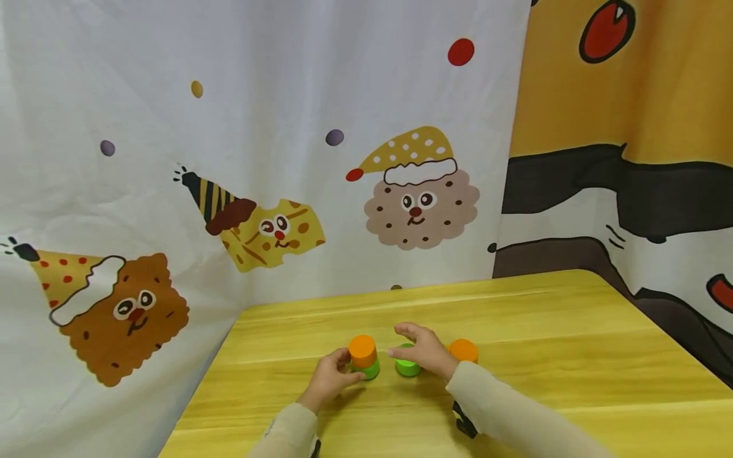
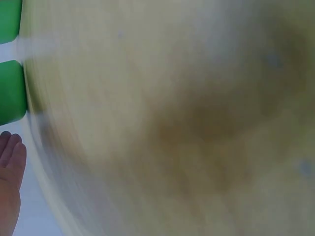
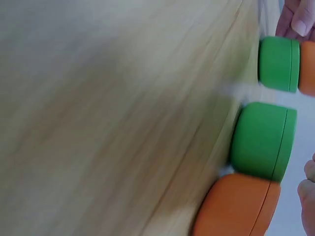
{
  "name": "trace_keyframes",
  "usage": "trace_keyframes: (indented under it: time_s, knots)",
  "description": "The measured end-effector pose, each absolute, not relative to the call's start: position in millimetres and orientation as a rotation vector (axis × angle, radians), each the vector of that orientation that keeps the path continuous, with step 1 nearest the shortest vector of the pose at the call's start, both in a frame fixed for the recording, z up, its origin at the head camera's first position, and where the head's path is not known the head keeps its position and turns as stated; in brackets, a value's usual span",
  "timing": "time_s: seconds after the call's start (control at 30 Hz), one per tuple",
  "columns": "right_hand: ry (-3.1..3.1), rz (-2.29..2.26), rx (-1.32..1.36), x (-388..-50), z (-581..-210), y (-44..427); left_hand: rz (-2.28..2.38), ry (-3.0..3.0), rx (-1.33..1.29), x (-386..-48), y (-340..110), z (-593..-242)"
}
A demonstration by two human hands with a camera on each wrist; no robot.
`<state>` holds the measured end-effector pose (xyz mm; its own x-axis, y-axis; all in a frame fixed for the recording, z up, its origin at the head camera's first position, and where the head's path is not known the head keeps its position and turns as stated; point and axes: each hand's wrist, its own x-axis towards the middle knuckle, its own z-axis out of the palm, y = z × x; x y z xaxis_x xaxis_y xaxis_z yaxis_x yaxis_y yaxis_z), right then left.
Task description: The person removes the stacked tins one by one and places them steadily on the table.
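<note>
An orange round piece (image 1: 363, 350) stands on a green one (image 1: 366, 369), forming a stack. At its left side is my left hand (image 1: 331, 381), thumb and fingers spread; the left wrist view shows a small gap between the fingertips of that hand (image 2: 10, 182) and the lower green piece (image 2: 11, 93). My right hand (image 1: 428, 352) hovers over a separate green piece (image 1: 408, 367) with fingers apart, gripping nothing. In the right wrist view, that green piece (image 3: 261, 140) lies beside an orange piece (image 3: 238, 206).
The second orange piece (image 1: 464, 350) is just behind my right wrist. All the pieces rest on a yellow wood-grain table (image 1: 544, 331). Behind the table hangs a white cloth (image 1: 286, 95) with cartoon prints, and a brown and black patterned cloth (image 1: 618, 114) is at the right.
</note>
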<state>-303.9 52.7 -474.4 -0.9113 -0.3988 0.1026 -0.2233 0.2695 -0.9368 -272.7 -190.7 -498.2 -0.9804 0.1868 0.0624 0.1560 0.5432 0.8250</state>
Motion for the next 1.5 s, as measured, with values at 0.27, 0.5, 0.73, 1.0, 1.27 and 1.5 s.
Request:
trace_keyframes:
  time_s: [0.27, 0.5, 0.73, 1.0, 1.27, 1.5]
  knots:
    - [2.382, -1.633, -0.731, -304.1, -476.0, 29.5, 1.474, 2.690, 0.366, -272.5, -190.1, -501.7]
    - [2.396, -1.570, -0.700, -306.7, -473.2, 18.9, 1.450, 2.696, 0.385, -274.8, -188.6, -502.7]
    - [2.368, -1.563, -0.676, -308.3, -473.4, 14.4, 1.461, 2.690, 0.408, -274.8, -184.9, -504.0]
    - [2.386, -1.512, -0.691, -310.5, -474.2, 10.0, 1.462, 2.712, 0.400, -277.4, -183.4, -504.8]
    - [2.388, -1.481, -0.760, -314.6, -473.9, 5.6, 1.399, 2.770, 0.414, -282.1, -185.9, -501.1]
    - [2.373, -1.475, -0.773, -314.0, -473.8, 2.0, 1.348, 2.783, 0.399, -281.9, -189.2, -497.3]
